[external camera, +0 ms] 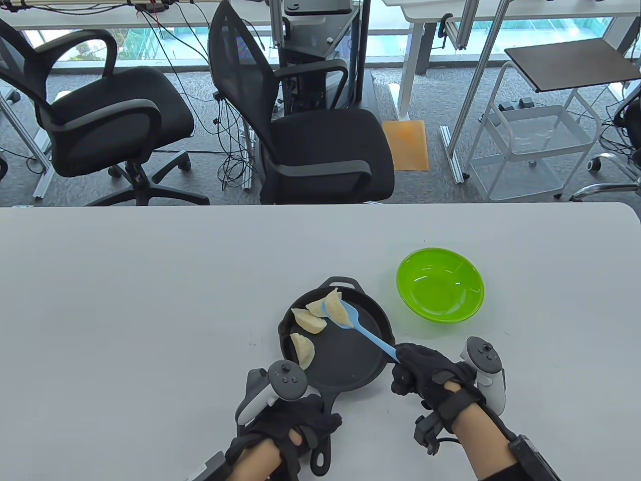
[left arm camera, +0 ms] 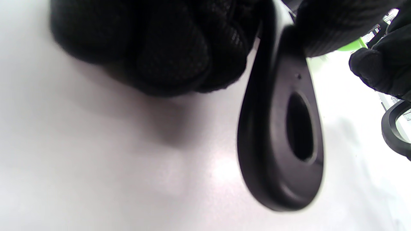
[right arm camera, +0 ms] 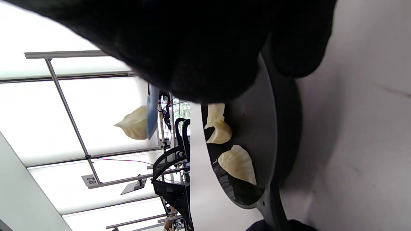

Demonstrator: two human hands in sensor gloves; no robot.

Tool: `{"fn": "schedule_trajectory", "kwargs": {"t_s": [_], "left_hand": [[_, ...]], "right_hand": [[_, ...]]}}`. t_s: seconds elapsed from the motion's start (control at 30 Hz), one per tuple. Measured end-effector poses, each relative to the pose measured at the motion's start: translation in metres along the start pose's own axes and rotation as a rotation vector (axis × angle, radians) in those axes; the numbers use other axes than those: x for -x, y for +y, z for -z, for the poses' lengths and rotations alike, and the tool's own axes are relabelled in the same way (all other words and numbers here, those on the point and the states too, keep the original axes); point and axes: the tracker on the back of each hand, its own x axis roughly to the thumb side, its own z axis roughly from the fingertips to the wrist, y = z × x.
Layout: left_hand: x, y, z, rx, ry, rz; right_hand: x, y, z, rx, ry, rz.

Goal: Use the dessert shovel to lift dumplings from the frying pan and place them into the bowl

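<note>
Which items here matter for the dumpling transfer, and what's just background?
In play: pan, dumplings, one on the blue shovel in the right hand, green bowl, left hand on the pan handle.

Background: office chairs, white cart, table.

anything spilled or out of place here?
Nothing stands out. One dumpling rides on the blue dessert shovel in the right hand, lifted above the frying pan; three more lie inside it. The left hand grips the pan handle. The green bowl sits upright, empty.
</note>
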Motion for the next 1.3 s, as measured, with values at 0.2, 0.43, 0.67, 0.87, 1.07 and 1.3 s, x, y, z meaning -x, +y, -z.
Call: {"fn": "schedule_trajectory", "kwargs": {"t_s": [0.2, 0.43, 0.67, 0.87, 1.07, 1.3], "left_hand": [[0.0, 0.0, 0.0, 0.0, 0.0, 0.0], [0.0, 0.0, 0.0, 0.0, 0.0, 0.0], [0.0, 0.0, 0.0, 0.0, 0.0, 0.0], [0.0, 0.0, 0.0, 0.0, 0.0, 0.0], [0.0, 0.0, 0.0, 0.0, 0.0, 0.0], [0.0, 0.0, 0.0, 0.0, 0.0, 0.0]], "right_hand": [[0.001, -0.009, -0.002, 0.075, -0.01, 0.047], [0.004, -0.021, -0.004, 0.199, -0.02, 0.111], [0.009, -0.036, -0.007, 0.34, -0.016, 0.181], [0.014, -0.05, -0.008, 0.42, 0.008, 0.211], [0.019, -0.06, -0.01, 0.485, 0.049, 0.198], [0.022, -0.065, -0.011, 0.528, 0.086, 0.185]]}}
